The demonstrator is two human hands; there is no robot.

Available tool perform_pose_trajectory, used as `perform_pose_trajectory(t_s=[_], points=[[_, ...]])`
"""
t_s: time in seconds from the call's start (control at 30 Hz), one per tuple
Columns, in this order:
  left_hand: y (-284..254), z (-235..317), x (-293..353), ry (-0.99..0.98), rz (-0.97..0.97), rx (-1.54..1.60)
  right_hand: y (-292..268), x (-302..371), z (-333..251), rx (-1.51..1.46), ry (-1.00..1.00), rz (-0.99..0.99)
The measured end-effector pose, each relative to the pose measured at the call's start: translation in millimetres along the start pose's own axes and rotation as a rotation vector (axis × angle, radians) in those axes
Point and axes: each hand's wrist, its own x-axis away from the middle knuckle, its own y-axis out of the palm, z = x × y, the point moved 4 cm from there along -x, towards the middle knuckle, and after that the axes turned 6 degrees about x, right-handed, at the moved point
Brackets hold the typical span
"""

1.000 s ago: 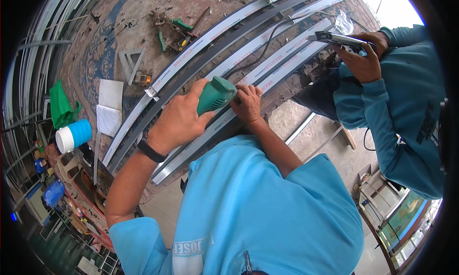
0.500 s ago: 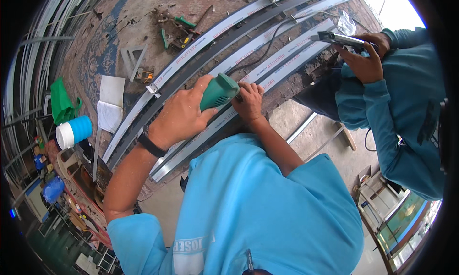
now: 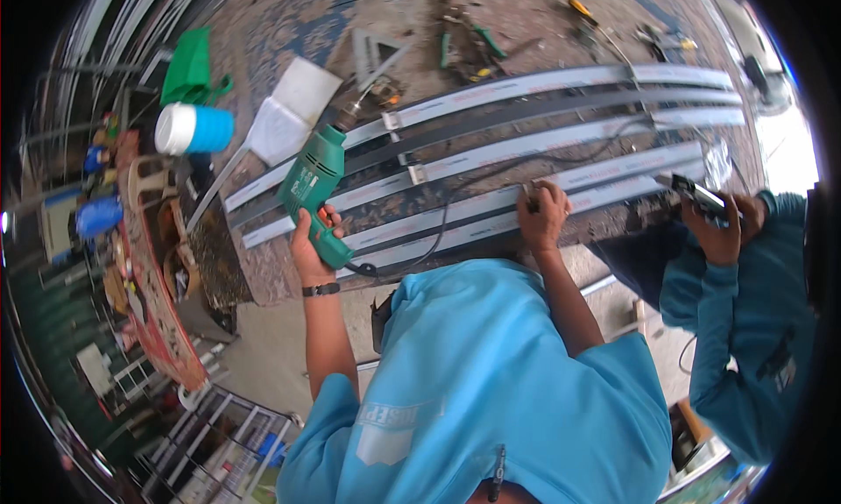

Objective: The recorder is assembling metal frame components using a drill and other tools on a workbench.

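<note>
My left hand [image 3: 314, 252] is wrapped round the handle of a green power drill [image 3: 317, 178], raised over the left ends of the metal profiles. The drill points away from me, its chuck and bit [image 3: 352, 110] near the far profile. Over the near pair of long white-filmed profiles [image 3: 477, 228], my right hand [image 3: 547, 216] is closed, fingers bent around a small metal piece [image 3: 530, 194] at the profile. Its exact shape is mostly hidden. Small silver brackets [image 3: 416, 173] sit on the farther profiles. The drill's black cord [image 3: 445, 208] runs across the profiles.
A co-worker in teal sleeves [image 3: 723, 285] holds a metal tool [image 3: 696, 191] at the right. Beyond the profiles lie green-handled pliers [image 3: 486, 41], a set square [image 3: 377, 57] and a screwdriver [image 3: 581, 9]. Left are papers [image 3: 293, 110], a blue-white jug [image 3: 197, 129] and a chair [image 3: 151, 181].
The drill has moved left from beside my right hand and turned, with its bit now pointing away from me. My right hand stays at the near profiles. The view has turned.
</note>
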Motion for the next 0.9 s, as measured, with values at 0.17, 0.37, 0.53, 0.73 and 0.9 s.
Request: perform_pose_trajectory(t_s=[0.17,0.37,0.53,0.73,0.9], points=[[-74.9,-35.1,-28.9,0.015,0.126,0.37,-3.2,2.1,3.3,-0.004,-0.033,-0.071],[-72.5,-60.3,-66.3,0.141,0.152,0.447,-16.5,1.2,3.0,-0.117,-0.052,-0.192],[-47.2,-48.5,-73.7,0.244,0.33,0.134,-20.2,10.7,12.1,-0.103,-0.078,-0.204],[-54.2,-38.7,-75.6,0.211,0.405,-0.076,-30.0,10.7,10.8,-0.114,-0.111,-0.199],[-54.2,-37.2,-77.2,0.225,0.421,-0.032,-29.9,11.5,15.9,-0.139,-0.125,-0.192]])
